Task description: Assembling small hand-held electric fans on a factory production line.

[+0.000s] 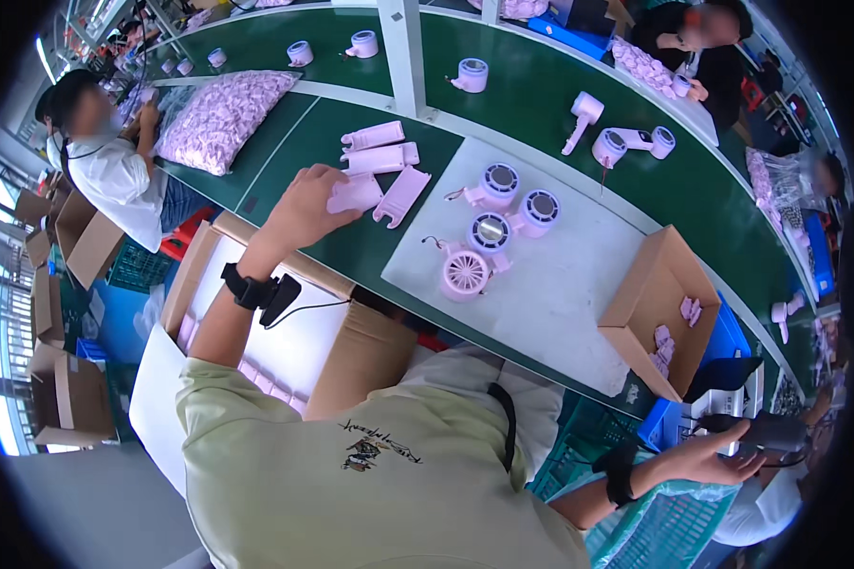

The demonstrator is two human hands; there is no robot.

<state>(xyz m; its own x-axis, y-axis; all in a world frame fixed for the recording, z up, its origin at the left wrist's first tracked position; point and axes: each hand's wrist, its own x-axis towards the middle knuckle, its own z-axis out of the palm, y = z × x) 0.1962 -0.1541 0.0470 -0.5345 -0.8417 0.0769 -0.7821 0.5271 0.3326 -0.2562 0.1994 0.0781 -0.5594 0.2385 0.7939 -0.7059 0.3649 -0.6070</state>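
My left hand (306, 207) is closed on a pale pink plastic handle shell (356, 193) over the green bench. Right beside it lie more shells of the same kind: one at the back (372, 136), one just in front of that (385, 158), and one tilted to the right (404, 195). My right hand (704, 461) reaches out at the far right, palm up and fingers apart, beside a dark object (773, 431) whose kind I cannot make out. Several pink fan heads, among them one with a spoked grille (466, 274), rest on a white mat (550, 294) between my hands.
A cardboard box (636, 284) with small pink parts stands at the mat's right. An open carton (337, 356) is below my left arm, a green crate (669, 526) by my right. A bag of pink parts (226, 119) lies back left. Behind runs a green conveyor (531, 104); other people sit around.
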